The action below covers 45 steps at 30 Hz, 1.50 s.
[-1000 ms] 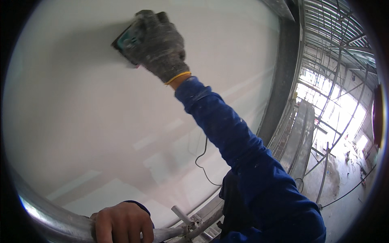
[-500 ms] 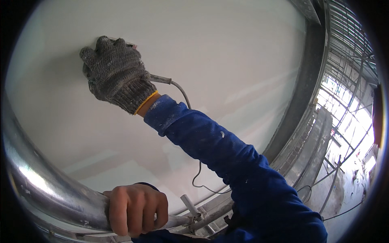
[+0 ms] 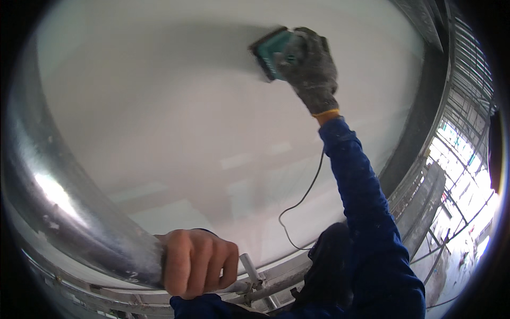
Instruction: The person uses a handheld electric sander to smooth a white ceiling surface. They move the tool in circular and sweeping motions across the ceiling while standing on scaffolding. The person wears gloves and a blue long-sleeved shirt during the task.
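Observation:
My right hand (image 3: 311,66), in a grey knit glove with a yellow cuff edge, is closed round a green electric sander (image 3: 272,50). The sander's dark square pad lies against the pale wall panel (image 3: 212,122), high up and right of the middle. A thin cord (image 3: 300,204) hangs down from behind my right sleeve. My bare left hand (image 3: 199,263) wraps round a shiny metal scaffold pipe (image 3: 90,212) at the lower left, with its knuckles facing me. Hand and sander are slightly smeared by motion.
Further scaffold tubes with a coupler (image 3: 257,284) run along the bottom. A dark metal frame (image 3: 411,114) borders the panel on the right. Beyond it stand grey planks (image 3: 425,202) and more scaffolding (image 3: 467,101) before a bright opening. My dark-clothed leg (image 3: 332,260) shows below.
My right hand has swept the sander rightward across the panel, and its green body now shows. My left hand keeps its grip on the pipe, while the view has shifted a little.

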{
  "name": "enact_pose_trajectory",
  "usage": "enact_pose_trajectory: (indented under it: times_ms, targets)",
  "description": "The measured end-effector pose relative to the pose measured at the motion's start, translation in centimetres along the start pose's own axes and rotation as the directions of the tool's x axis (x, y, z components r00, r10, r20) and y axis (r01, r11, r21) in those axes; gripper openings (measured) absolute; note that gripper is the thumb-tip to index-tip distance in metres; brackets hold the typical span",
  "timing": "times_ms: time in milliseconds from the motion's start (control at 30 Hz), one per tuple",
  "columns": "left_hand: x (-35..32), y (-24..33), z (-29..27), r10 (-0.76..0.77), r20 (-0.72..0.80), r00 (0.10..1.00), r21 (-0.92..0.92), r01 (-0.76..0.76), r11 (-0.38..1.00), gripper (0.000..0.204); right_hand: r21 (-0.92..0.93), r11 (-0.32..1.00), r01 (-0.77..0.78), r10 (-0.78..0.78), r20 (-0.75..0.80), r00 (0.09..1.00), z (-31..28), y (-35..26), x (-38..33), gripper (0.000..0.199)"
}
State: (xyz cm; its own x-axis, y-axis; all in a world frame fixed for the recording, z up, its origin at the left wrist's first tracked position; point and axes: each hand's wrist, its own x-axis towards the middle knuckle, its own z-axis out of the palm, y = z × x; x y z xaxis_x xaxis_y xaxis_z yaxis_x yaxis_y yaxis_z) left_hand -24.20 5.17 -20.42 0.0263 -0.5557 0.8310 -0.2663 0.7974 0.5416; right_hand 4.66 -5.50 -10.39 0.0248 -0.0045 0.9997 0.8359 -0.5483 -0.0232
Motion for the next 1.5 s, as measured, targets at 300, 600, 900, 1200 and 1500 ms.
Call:
enact_pose_trajectory:
  times_ms: [300,600,900,1200,1500]
  targets:
    - [-0.1,0.7,0.4,0.034,0.004,0.999,-0.036,-0.033,0.999,0.013,0.019,0.971,0.238,-0.238,0.005,0.971,1.6,-8.9,0.6,0.051]
    - [-0.6,1.5,0.5,-0.027,-0.007,1.0,-0.025,0.027,0.999,0.019,0.194,0.942,0.273,-0.31,0.196,0.93,3.1,-22.3,-1.2,0.046]
    - [0.0,1.3,-1.2,0.0,0.149,0.989,-0.057,0.008,0.998,0.018,0.197,0.919,0.342,-0.379,0.198,0.904,2.3,-17.6,-3.2,0.039]
    - [-0.1,1.1,0.4,0.017,-0.022,1.0,0.015,-0.017,1.0,0.018,0.045,0.991,0.125,-0.126,0.03,0.992,0.1,-1.9,-2.5,0.056]
    - [0.4,-0.7,0.5,0.052,-0.098,0.994,-0.031,-0.055,0.998,0.014,0.063,0.931,-0.359,0.354,0.078,0.932,-2.2,0.8,-4.3,0.059]
